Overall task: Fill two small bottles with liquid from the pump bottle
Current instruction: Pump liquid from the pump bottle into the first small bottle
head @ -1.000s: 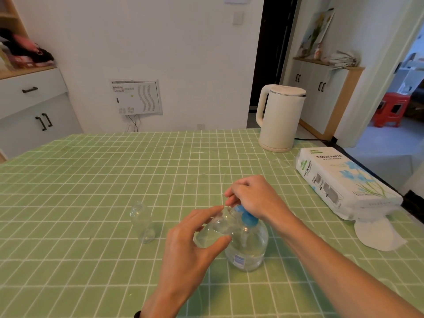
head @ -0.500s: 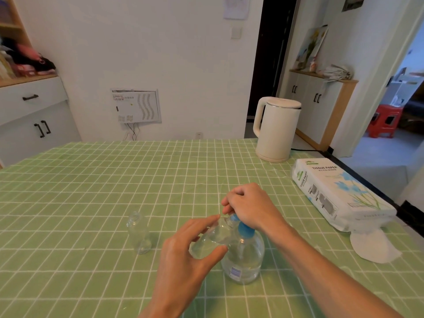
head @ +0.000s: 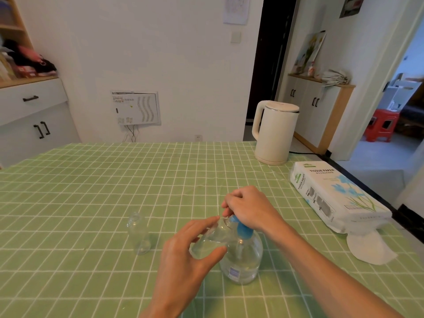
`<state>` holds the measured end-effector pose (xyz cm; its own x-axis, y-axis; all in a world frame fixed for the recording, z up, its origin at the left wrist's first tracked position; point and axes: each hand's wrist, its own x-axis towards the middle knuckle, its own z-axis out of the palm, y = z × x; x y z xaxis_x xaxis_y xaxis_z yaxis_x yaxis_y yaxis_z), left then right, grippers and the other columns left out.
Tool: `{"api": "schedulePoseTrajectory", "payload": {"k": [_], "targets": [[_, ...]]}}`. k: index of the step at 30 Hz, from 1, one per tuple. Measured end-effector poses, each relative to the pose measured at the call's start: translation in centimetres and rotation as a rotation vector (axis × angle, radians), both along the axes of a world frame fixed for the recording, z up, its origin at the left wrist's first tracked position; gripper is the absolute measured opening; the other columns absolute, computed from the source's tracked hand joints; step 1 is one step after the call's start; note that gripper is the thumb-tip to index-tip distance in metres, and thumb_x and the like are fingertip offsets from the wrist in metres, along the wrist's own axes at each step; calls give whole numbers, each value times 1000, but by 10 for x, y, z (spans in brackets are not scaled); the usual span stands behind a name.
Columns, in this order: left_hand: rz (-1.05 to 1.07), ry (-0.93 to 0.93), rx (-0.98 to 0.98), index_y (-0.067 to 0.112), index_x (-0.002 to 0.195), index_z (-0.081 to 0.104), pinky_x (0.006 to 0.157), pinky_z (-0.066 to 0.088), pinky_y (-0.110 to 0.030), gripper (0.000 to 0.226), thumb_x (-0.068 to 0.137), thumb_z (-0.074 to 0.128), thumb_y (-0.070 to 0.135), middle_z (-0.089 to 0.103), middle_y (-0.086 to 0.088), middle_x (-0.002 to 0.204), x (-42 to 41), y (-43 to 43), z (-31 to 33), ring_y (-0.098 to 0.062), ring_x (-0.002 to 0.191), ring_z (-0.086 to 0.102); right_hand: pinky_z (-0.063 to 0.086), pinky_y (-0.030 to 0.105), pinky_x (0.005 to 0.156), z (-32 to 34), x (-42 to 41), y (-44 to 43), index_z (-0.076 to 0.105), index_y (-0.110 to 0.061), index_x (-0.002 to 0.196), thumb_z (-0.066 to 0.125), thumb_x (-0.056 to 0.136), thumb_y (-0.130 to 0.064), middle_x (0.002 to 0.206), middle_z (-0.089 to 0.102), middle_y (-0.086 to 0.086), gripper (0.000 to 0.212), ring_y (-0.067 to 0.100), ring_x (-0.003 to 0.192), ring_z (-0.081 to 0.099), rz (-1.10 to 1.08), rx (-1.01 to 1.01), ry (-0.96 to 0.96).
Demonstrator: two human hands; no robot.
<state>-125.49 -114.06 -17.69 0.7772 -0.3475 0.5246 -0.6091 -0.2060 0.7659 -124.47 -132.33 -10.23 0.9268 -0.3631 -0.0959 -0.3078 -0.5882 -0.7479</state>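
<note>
On the green checked tablecloth [head: 91, 191], seen from the head cam, the pump bottle [head: 243, 265] stands upright right in front of the person, a bit right of centre. The right hand [head: 249, 210] sits on top of it with the fingers curled down over the blue pump head [head: 241, 228], so it looks like they're mid-press or about to press.

The left hand [head: 183, 255] has thumb and fingers wrapped round one small clear bottle [head: 211, 242]. That bottle is tipped over, base down-left toward the palm and mouth up-right, tucked in against the nozzle under the right hand. Looks like there's already some clear liquid in it, though with clear plastic on clear plastic the level is hard to read.

The second small bottle [head: 138, 235] stands upright on the cloth, off to the left of both hands and touching nothing. It looks empty. That's the bit that matters for the next swap: it lies left of the pump bottle, long axis vertical, and the left hand is clearly the nearer one, so that hand would probably set down the filled one and grab it.

Further back on the right are a white electric kettle [head: 274, 131] and a tissue paper pack [head: 332, 198] with a loose tissue [head: 371, 249] beside it.
</note>
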Motion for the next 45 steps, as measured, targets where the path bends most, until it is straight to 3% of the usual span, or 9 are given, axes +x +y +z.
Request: {"api": "schedulePoseTrajectory", "payload": {"k": [6,16,22,25,29,38,42,45], "targets": [[-2,-8,8,48,126,67,85,51,-13,53,74,79,42,73,27,114,2,-2,-1,-6,107,71,61,42,99,-5,2,-1,81,-20,85,58,103,-23,78,82,-8,29,12,88,78,8,65,-21],[27,-13,75,43,123,71,87,49,-10,58,74,92,20,73,29,112,4,0,-8,-1,107,70,59,44,101,-13,1,-3,81,-21,84,56,105,-26,77,81,-6,33,14,89,77,5,78,3],[19,-18,57,43,126,70,87,49,-8,58,75,91,25,73,30,113,3,1,-2,0,107,69,63,48,95,2,5,-4,83,-10,92,59,101,-28,84,83,-5,32,24,92,79,27,-28,29],[18,-17,40,45,125,69,86,49,-7,54,74,86,37,72,31,113,2,0,0,1,106,69,63,47,94,-1,8,-5,83,-6,94,59,101,-27,83,83,-6,33,23,92,80,30,-42,27],[6,-9,18,48,125,67,84,49,-8,53,74,80,40,73,30,113,1,-2,0,-1,106,70,60,37,97,-9,7,-7,81,-21,84,58,103,-23,79,81,-7,30,12,90,77,14,67,14],[9,-17,22,50,122,68,84,51,-12,50,73,79,45,73,29,112,1,-1,-5,-4,105,70,59,39,98,-12,3,-5,81,-22,85,56,103,-26,81,82,-7,30,13,93,77,7,63,32],[17,-12,35,48,123,69,86,52,-14,52,73,80,47,72,31,113,0,0,-3,-3,106,70,61,48,99,-2,4,-3,83,-6,95,57,101,-28,85,84,-3,35,26,97,79,12,-8,45],[30,-16,57,46,125,69,87,50,-11,56,74,89,33,72,31,114,2,0,-4,-2,107,69,63,51,96,4,5,-2,82,-4,96,59,98,-29,87,85,1,34,32,99,79,3,-55,41]]}}
